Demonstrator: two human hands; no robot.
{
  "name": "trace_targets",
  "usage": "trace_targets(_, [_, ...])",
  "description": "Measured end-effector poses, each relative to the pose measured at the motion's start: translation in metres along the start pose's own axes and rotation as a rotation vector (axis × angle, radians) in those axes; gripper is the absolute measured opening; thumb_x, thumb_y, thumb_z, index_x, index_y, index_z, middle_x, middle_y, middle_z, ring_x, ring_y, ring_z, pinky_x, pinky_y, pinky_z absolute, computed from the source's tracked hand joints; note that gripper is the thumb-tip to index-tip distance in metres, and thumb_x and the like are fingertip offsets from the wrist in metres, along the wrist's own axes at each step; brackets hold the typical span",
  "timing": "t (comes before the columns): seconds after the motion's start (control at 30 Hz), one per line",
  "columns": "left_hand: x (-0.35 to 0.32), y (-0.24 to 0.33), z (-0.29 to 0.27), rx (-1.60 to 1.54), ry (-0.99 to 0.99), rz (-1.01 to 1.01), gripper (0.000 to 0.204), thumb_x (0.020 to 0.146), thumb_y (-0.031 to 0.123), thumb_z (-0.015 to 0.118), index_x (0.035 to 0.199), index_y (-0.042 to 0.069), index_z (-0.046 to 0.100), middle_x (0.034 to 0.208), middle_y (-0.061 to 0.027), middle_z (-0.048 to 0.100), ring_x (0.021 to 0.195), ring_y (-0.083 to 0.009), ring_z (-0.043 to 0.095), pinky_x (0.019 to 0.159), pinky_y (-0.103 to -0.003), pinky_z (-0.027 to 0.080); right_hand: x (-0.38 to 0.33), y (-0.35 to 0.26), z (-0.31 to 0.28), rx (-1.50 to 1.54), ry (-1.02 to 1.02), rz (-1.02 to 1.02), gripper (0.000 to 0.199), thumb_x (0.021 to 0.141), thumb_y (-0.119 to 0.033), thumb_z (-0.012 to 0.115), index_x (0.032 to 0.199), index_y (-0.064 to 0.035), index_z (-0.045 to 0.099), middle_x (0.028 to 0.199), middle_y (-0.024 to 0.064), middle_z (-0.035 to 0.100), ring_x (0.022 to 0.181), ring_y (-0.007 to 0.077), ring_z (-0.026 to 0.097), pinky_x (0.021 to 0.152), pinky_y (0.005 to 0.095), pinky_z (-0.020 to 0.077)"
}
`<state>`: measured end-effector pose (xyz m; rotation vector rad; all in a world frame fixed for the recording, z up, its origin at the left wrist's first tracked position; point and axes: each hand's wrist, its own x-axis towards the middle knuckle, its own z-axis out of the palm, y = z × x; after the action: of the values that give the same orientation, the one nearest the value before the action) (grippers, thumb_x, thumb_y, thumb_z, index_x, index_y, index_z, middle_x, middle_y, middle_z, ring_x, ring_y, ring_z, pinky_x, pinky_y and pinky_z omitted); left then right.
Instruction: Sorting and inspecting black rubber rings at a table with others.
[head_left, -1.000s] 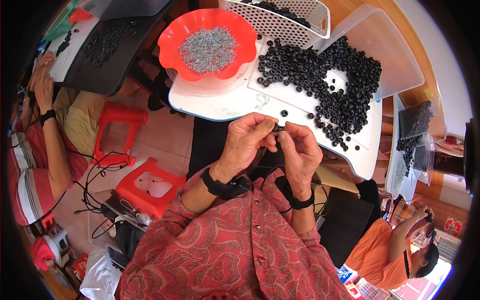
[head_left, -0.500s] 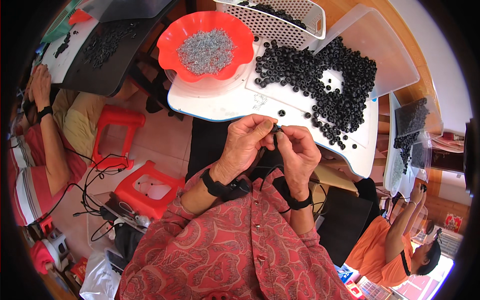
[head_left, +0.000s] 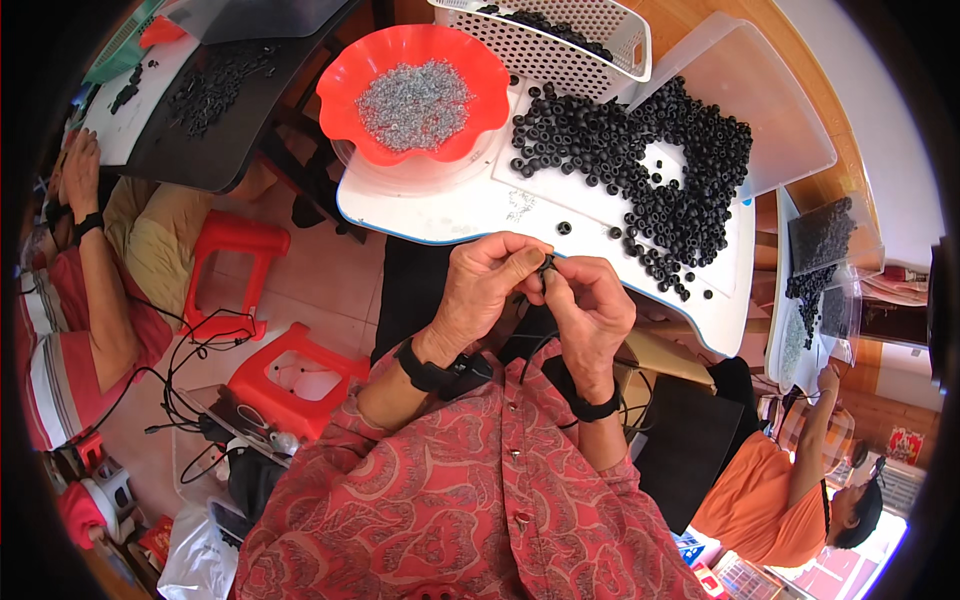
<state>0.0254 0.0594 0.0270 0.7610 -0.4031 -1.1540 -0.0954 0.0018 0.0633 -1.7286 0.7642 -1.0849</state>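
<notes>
Grip: narrow, fingertips nearly together, with a small black piece [head_left: 546,266] pinched between the two hands. Fingers cover most of it, so can't tell its exact shape.
Left hand: thumb and index [head_left: 478,290] close on the piece from the left, black wristband [head_left: 425,370] below.
Right hand: thumb and fingertips [head_left: 590,315] meet it from the other side, another black band [head_left: 597,406] on that wrist.
Piece: held just off the near edge of the white table [head_left: 415,215], in front of the patterned red shirt [head_left: 440,450].
Loose bead: one black ring-shaped bead [head_left: 564,228] on the tabletop just beyond the fingers.
Bead pile: tons of black beads [head_left: 690,205] spread over the right side, a few strays along the near side.
Red bowl: wavy rim [head_left: 340,95], lots of tiny clear bits [head_left: 415,105] inside.
Back: white perforated basket [head_left: 560,65] with more black parts, translucent bin [head_left: 785,130] to its right.
Floor: two red stools [head_left: 300,400] off to the left.
</notes>
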Motion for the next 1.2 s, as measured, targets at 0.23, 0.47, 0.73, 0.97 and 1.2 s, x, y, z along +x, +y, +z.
trace_targets(0.23, [-0.001,0.001,-0.007,0.134,0.011,0.008,0.019,0.095,0.010,0.062,0.106,-0.004,0.067,0.085,-0.0067,0.069,0.074,-0.0106,0.067,0.068,-0.023,0.059,0.003,0.000,-0.001,-0.214,-0.092,-0.095,0.012,0.080,0.007,0.069,0.091,0.0019,0.065,0.087,0.0088,0.065,0.065,0.0111,0.064,0.058,0.0235,0.0515])
trace_targets(0.47, [-0.002,0.002,-0.009,0.195,0.017,0.005,0.021,0.095,0.010,0.062,0.109,-0.005,0.067,0.090,-0.0079,0.069,0.077,-0.0122,0.068,0.070,-0.024,0.059,0.006,0.003,0.000,-0.331,-0.161,-0.135,0.015,0.079,0.006,0.069,0.091,-0.0010,0.066,0.084,0.0087,0.064,0.064,0.0140,0.063,0.057,0.0258,0.0504])
trace_targets(0.73, [-0.006,0.002,-0.009,0.264,0.005,-0.099,0.021,0.094,0.011,0.064,0.107,-0.006,0.067,0.097,-0.0092,0.069,0.086,-0.0135,0.066,0.075,-0.026,0.058,0.003,0.005,-0.002,-0.310,-0.216,-0.041,0.013,0.078,0.004,0.069,0.089,-0.0019,0.065,0.083,0.0092,0.063,0.068,0.0174,0.062,0.057,0.0290,0.0490])
trace_targets(0.97, [-0.005,-0.002,-0.014,0.178,-0.022,-0.119,0.022,0.097,0.009,0.058,0.112,-0.005,0.066,0.101,-0.0108,0.068,0.089,-0.0142,0.066,0.078,-0.027,0.059,0.003,0.001,-0.004,-0.280,-0.162,0.008,0.011,0.079,0.001,0.071,0.088,-0.0010,0.065,0.079,0.0082,0.063,0.060,0.0141,0.062,0.054,0.0270,0.0485])
trace_targets(1.2, [-0.006,-0.002,-0.012,0.072,-0.068,-0.120,0.024,0.099,0.006,0.052,0.117,-0.007,0.061,0.102,-0.0131,0.067,0.089,-0.0176,0.068,0.079,-0.030,0.060,0.003,0.004,-0.010,-0.208,-0.158,0.105,0.011,0.079,0.001,0.072,0.089,0.0007,0.066,0.082,0.0068,0.065,0.065,0.0086,0.063,0.058,0.0232,0.0499])
